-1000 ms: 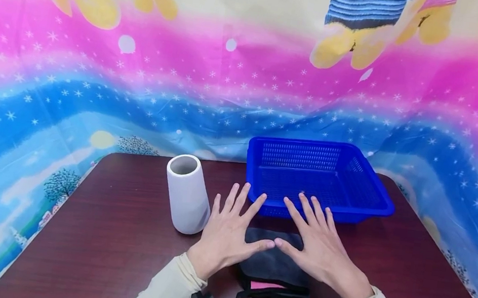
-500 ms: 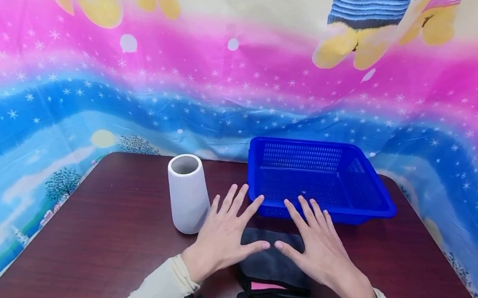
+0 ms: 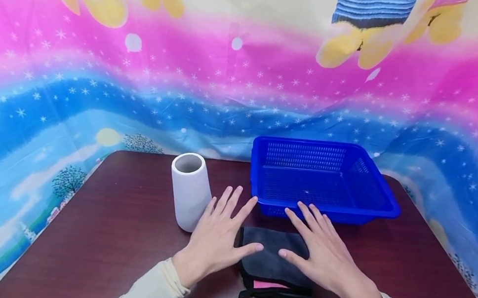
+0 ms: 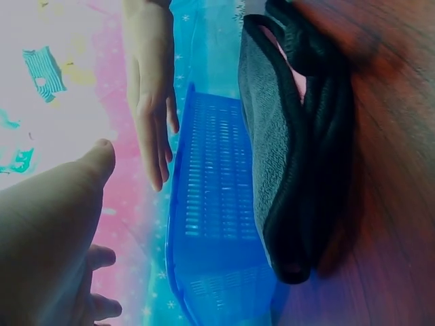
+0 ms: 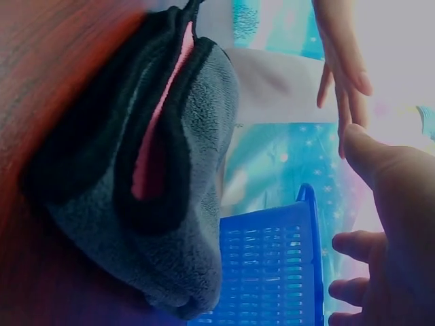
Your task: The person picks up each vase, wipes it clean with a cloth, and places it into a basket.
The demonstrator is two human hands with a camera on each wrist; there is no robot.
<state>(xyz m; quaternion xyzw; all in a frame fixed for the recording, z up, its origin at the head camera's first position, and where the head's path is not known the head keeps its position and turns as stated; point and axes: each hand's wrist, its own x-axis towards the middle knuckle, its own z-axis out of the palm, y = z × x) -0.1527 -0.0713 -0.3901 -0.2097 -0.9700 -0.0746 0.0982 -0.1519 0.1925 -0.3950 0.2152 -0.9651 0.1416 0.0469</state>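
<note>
My left hand (image 3: 214,240) and right hand (image 3: 328,257) hover palms down with fingers spread, one on each side of a folded grey cloth (image 3: 272,260). The cloth has black edging, a small loop and a pink inner side. It lies on the table, partly covered by my hands in the head view. Both wrist views show air between the hands and the folded cloth (image 4: 272,136). A white vase (image 3: 191,193) stands upright just left of my left fingers. Beyond my fingertips is a blue plastic basket (image 3: 325,214). Neither hand holds anything.
The dark reddish-brown wooden table (image 3: 90,230) has rounded far corners. Behind it and at both sides hangs a cartoon-print curtain (image 3: 211,86) with pink and blue bands and snowflakes. Wrist-worn devices with black straps sit at both cuffs.
My hands have drawn slightly apart and a little toward me, widening the gap between the thumbs. The whole scene shifts slightly right in the head view. Cloth, vase and basket stay in place.
</note>
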